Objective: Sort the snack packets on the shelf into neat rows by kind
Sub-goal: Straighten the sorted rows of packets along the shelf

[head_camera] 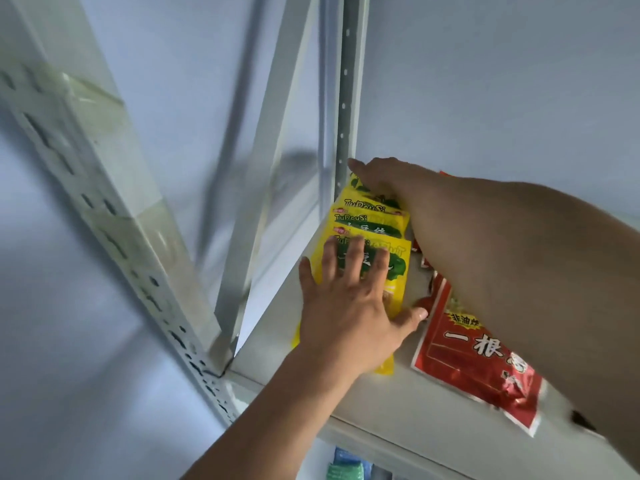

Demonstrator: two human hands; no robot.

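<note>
Several yellow snack packets (372,220) with green print lie in an overlapping row along the left side of the white shelf (398,403). My left hand (349,306) presses flat on the nearest yellow packet, fingers spread and straight. My right hand (377,174) reaches to the far end of the row and rests on the rearmost yellow packet; its fingertips are hidden. A red snack packet (474,362) with white characters lies to the right, partly under my right forearm. More red packets (427,261) show behind it.
A white perforated upright (348,98) stands at the shelf's back left corner, with diagonal braces beside it. The shelf's front edge (346,434) runs below my left forearm. Blue and green items (346,465) sit on a lower level.
</note>
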